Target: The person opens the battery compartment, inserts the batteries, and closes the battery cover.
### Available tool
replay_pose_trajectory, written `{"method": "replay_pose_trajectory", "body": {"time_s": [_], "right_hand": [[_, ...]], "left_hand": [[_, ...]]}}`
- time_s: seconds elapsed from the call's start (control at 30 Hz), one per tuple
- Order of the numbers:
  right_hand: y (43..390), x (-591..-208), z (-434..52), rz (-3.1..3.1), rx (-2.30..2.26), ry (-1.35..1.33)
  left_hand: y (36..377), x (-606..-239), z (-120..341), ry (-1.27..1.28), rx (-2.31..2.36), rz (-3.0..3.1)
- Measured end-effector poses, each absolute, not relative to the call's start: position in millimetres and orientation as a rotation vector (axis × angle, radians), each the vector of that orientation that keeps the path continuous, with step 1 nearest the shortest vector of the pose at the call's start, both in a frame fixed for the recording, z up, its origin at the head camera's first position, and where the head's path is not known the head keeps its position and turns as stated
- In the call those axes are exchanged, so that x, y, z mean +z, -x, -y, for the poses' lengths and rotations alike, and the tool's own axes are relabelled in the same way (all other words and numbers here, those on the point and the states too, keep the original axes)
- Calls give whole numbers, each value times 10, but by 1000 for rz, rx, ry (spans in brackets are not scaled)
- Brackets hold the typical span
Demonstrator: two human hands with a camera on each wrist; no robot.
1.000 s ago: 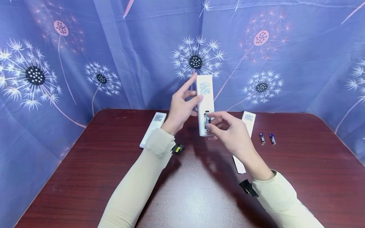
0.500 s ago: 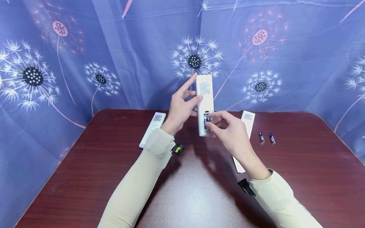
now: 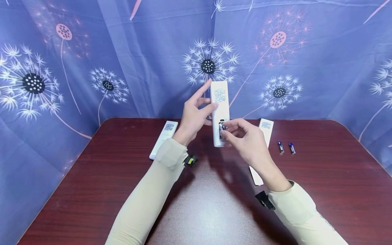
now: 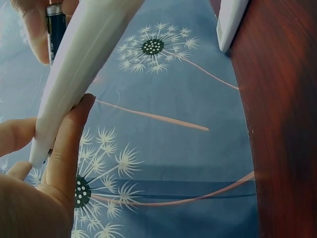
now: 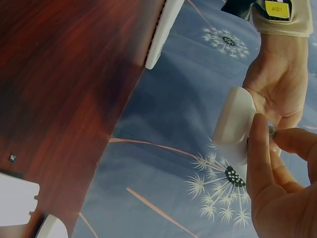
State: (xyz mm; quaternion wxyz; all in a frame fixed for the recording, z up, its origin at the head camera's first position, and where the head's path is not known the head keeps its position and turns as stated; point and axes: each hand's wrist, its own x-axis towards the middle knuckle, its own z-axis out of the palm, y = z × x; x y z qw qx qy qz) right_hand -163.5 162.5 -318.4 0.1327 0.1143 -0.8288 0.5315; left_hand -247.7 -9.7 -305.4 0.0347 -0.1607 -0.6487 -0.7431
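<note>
Pinching a battery (image 4: 57, 33), the right hand's grip (image 3: 249, 140) sits at the open compartment (image 3: 221, 135) of a white remote (image 3: 220, 110), which the left hand's grip (image 3: 196, 114) clasps by one edge above the worktop (image 3: 208, 204).

Bright head view, dimmer wrist views

Pale glare blooms on the near part of the desk (image 3: 211, 217), dark shadows flanking it — the raised remote (image 3: 223, 110) looks washed out, its label (image 3: 219, 95) too soft to read.
</note>
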Motion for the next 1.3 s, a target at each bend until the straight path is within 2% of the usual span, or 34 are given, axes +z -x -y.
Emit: {"method": "replay_pose_trajectory", "body": {"time_s": [0.43, 1.3], "right_hand": [[1666, -3190, -1671, 2373, 1794, -394], [1656, -3201, -1672, 2413, 1678, -414]], "left_hand": [[2467, -3046, 96, 499, -2296, 1988], [2429, -3032, 84, 505, -2276, 2037]]}}
